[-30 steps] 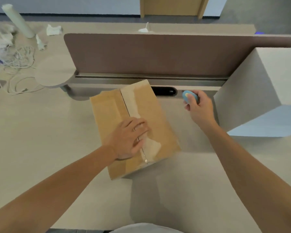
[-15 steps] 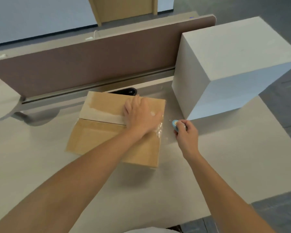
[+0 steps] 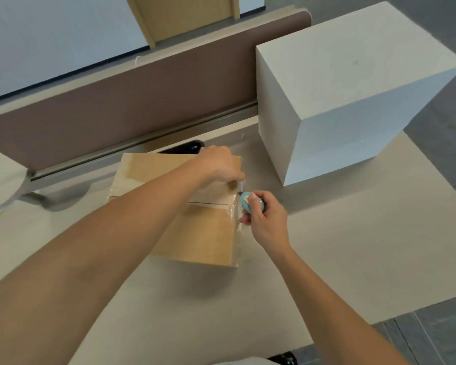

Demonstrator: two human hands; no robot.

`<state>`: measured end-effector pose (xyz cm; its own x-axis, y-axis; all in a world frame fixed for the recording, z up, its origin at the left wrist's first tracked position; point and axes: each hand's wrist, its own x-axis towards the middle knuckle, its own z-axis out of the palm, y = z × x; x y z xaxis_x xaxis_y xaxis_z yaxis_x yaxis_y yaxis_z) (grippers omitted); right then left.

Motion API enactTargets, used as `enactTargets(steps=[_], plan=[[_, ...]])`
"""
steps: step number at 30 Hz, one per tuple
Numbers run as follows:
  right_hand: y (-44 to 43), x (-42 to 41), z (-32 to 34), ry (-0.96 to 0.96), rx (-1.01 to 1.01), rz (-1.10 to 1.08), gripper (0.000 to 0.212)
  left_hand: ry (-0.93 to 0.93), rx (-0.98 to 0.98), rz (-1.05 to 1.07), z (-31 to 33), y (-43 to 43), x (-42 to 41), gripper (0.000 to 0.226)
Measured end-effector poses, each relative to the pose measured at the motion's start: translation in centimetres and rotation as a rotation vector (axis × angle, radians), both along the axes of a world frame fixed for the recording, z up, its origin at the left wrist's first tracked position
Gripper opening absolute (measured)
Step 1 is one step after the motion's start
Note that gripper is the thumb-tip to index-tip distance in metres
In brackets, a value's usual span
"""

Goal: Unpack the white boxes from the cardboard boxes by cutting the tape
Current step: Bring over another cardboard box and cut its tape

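Cardboard box seam runs left-right; left hand holds it, right hand grips cutter

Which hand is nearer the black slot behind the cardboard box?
Left. The left hand rests on the cardboard box's far corner, beside the black slot; the right hand holds a blue cutter at its right edge.

A pale beige desk is shown. A taped cardboard box is set on it, just left of the right hand's grip on the blue cutter. A large white box is stood beyond that grip and to its right, apart from it.
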<state>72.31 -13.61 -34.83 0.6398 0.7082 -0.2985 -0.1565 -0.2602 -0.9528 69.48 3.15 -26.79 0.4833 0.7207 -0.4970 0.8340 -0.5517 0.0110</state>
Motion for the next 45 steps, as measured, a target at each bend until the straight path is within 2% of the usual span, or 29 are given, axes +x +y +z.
enactTargets(steps=[8,15,25,28,30,32,34,37,40,42,45], plan=[[0.9,1.0,-0.5,-0.216,-0.048,0.092,0.017,-0.023,-0.058,0.009,0.8,0.0,-0.1,0.041],[0.0,2.2,-0.2,-0.480,-0.092,0.359,0.025,-0.017,-0.069,0.015,0.8,0.1,0.1,0.040],[-1.9,2.3,0.5,-0.478,-0.107,0.594,0.025,0.000,-0.073,-0.007,1.4,0.2,0.2,0.041],[-2.5,2.0,0.4,-0.437,-0.111,0.573,0.025,0.045,-0.070,-0.041,1.6,0.5,0.2,0.052],[-2.7,2.3,0.5,-0.413,-0.126,0.508,0.024,0.049,-0.068,-0.070,1.2,0.6,-0.1,0.073],[-2.5,3.0,0.9,-0.434,-0.150,0.423,0.023,-0.068,-0.105,-0.029,1.0,0.3,-1.1,0.085],[-1.9,3.7,1.7,-0.476,-0.161,0.344,0.023,-0.272,-0.133,0.078,1.1,0.3,-2.8,0.081],[-0.3,4.1,3.4,-0.502,-0.125,0.318,0.021,-0.554,-0.002,0.239,1.2,0.7,-7.1,0.056],[2.2,3.3,4.9,-0.570,-0.106,0.424,0.022,-0.767,0.194,0.438,0.6,1.2,-13.4,0.033],[4.1,2.3,5.8,-0.633,-0.102,0.505,0.027,-0.717,0.314,0.533,-0.4,1.5,-17.8,0.030],[7.0,0.1,6.9,-0.698,-0.104,0.642,0.030,-0.396,0.466,0.626,-1.9,1.4,-23.5,0.041]])
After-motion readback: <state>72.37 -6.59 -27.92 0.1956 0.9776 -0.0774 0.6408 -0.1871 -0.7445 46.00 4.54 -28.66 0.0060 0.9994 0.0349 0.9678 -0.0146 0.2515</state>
